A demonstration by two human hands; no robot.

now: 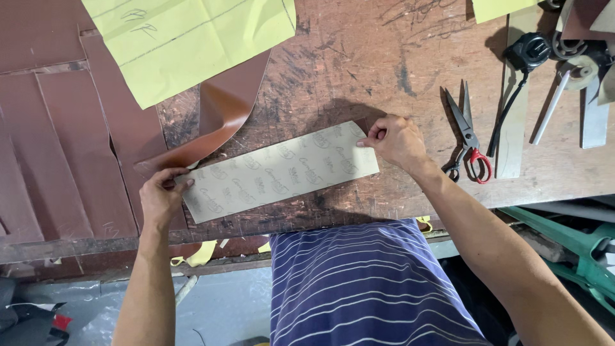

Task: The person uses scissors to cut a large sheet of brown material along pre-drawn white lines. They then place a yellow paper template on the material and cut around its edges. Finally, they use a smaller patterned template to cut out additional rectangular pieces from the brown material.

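A long pale board strip [282, 172], printed with a faint repeating pattern, lay slantwise on the near part of the bench [359, 70], its left end nearer and its right end farther. It rested across a curled strip of brown leather [221, 122] that ran up to the far left, where a yellow paper pattern [192, 38] lay over flat brown leather sheets [57, 147].

The left hand [160, 195] pinched the strip's near-left corner, thumb on top and fingers curled under or beside the edge. The right hand [398, 141] gripped the far-right corner, fingers bent and closed on the edge with the thumb pressing down. Both forearms came in from the near side, the right one stretched long across the bench edge, the left one nearly straight up from below.

The strip was held only at its two corners, so uneven pressure from either hand could probably let it swivel or slide on the smooth leather and lose its line. The curl in the leather underneath could also lift the strip in the middle.

To the right, well apart, lay scissors [469, 138] with red handles, a black tool with a cord [526, 51] and a metal ruler [512, 128].
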